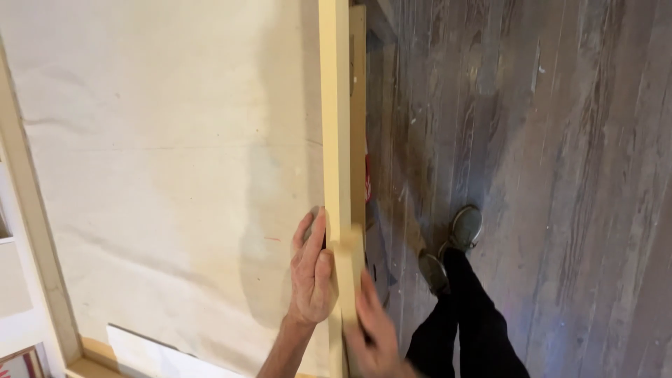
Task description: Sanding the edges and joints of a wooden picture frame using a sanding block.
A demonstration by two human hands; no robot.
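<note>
A large canvas [168,161] on a pale wooden stretcher frame stands on edge, its raw back cloth facing me. My left hand [313,269] lies flat on the cloth, fingers curled against the right-hand frame bar [335,119]. My right hand [374,332], blurred, grips the outer side of that same bar lower down. Another wooden strip [358,105] runs just behind the bar.
Dark, worn wooden floorboards [553,154] fill the right side. My legs in black trousers [465,322] and two grey shoes [465,227] stand on them. The frame's left bar [35,210] and a white shelf unit [14,308] are at the left edge.
</note>
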